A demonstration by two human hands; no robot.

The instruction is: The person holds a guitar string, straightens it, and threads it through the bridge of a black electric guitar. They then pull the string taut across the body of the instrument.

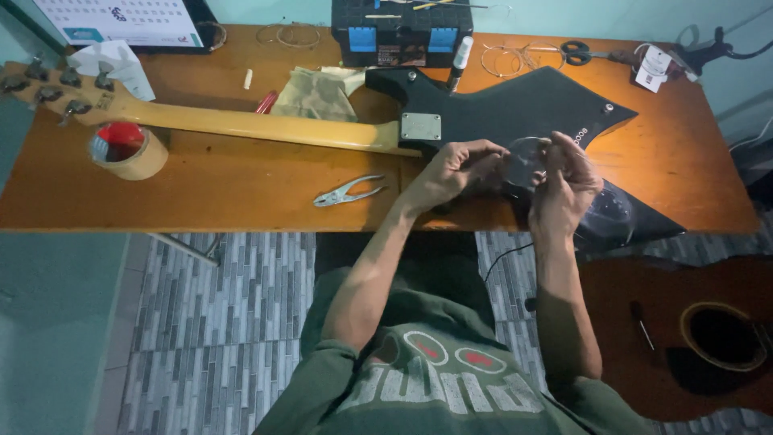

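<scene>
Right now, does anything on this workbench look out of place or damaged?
The black electric guitar lies face down, its lower corner overhanging the wooden table edge. Loose coiled strings sit near the scissors. No damage shows.

Clear round plastic piece (pixel 527 161): thin, see-through, held up just above black angular el. guitar body (pixel 515 113). Guitar lies flat on wooden table, pale neck (pixel 241 125) pointing left.

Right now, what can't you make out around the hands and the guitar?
Head view only:
- Clear round piece between left hand and right hand: fingers cover its edges; kind unclear.
- Black guitar body: middle hidden behind both hands.
- Headstock: cut by left edge.
- Acoustic guitar: cut by right edge, dark.
</scene>
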